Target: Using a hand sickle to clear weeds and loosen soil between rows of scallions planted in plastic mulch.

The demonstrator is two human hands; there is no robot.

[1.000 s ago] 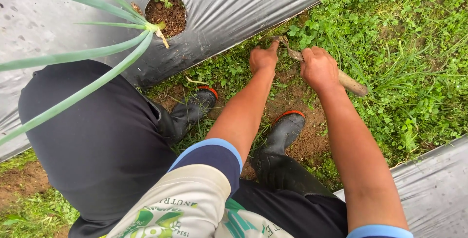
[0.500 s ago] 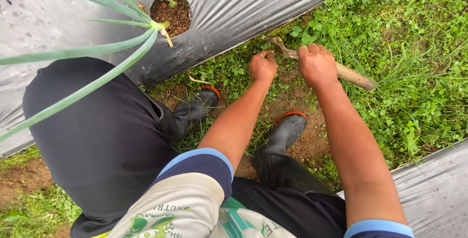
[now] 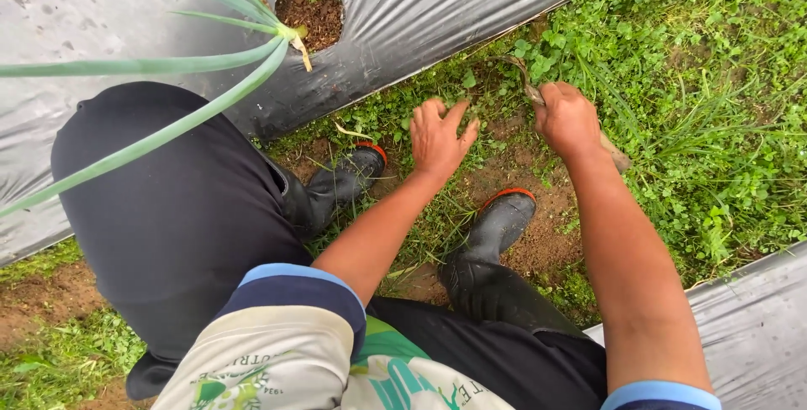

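1. Looking down from the head cam, I've got the right hand [image 3: 568, 120] wrapped tight around the wooden handle of a small hand hoe [image 3: 532, 91]. Its curved metal end pokes out above the knuckles and the butt of the handle sticks out past the wrist side, over the grass.

2. The left hand [image 3: 439, 134] is empty, with its fingers spread wide. It's hovering over or just touching the low weeds [image 3: 458, 91] in the strip between the two sheets. I honestly can't tell whether the fingertips are actually in the greenery or just above it.

3. The hoe sits right at the edge where the bare soil patch [image 3: 538, 208] meets the thick green stuff, close to the grey plastic mulch sheet [image 3: 437, 15].

4. My guess on handling is that the hoe is stiff and light enough for one hand. The worn wood looks grippy rather than slick, and mid-handle is the sensible place to hold it, which is where it's held now.

5. The weeds look soft and flimsy and would probably snap if pinched high, so I'd take them low near the soil.

6. Also around are two black rubber boots [image 3: 496, 229] with orange rims planted on the dirt, and an onion plant [image 3: 277, 36] growing from a hole in the plastic.
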